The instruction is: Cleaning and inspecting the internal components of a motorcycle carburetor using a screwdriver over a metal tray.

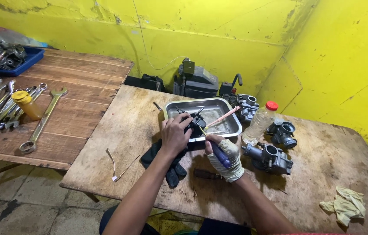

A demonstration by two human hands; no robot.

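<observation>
I see my bare left hand (175, 135) clamped over a small dark metal carburettor body (196, 123), pressing it against the near rim of the shallow rectangular steel tray (234, 126) on the worn wooden worktable (127, 130). My right hand (225, 156), in a pale work glove, is wrapped around the blue handle of a screwdriver (220, 155) whose shaft angles up and left into the carburettor. By my reading, the step in hand is working a screw or jet on that body; whether the tip is seated I cannot tell (my fingers hide it). The next move seems to call for a steady hold with the left hand and a straight push along the shaft, so the blade does not slip out. A thin pink-handled brush (223, 116) leans in the tray. Just right of it stands a clear plastic bottle with a red cap (260, 122), and two more grey carburettors (275, 148) sit beyond. A pair of black gloves (168, 167) lies under my left wrist, and a row of spanners (14, 111) rests on the plank bench far left.
</observation>
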